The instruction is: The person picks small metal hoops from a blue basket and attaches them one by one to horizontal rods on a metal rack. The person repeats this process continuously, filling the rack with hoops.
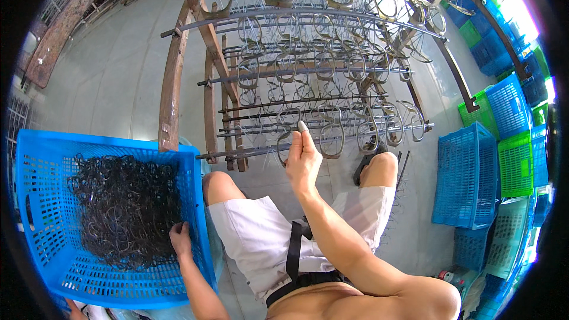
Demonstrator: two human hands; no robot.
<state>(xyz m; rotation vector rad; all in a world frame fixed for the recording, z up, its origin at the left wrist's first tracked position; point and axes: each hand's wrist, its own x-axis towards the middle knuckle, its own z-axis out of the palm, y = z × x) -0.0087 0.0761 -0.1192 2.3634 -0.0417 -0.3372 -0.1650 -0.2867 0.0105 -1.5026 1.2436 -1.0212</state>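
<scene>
On the left sits a big blue plastic basket (41, 213) full of a dark tangled heap of thin frame loops (124, 207). The left hand (180, 238) rests at the heap's right edge, fingers curled into it; I cannot tell if it grips a loop. The loops look knotted, so a pull could drag out a bunch and spill some.

In the middle, the right hand (302, 157) reaches up to the tall wood and metal hanging rack (237, 77). Its fingers are pressed together, pinching a grey loop (332, 139) at a rail. A bump could knock hung loops onto the grey floor (112, 77).

Stacked blue and green baskets (486, 154) stand on the right.
</scene>
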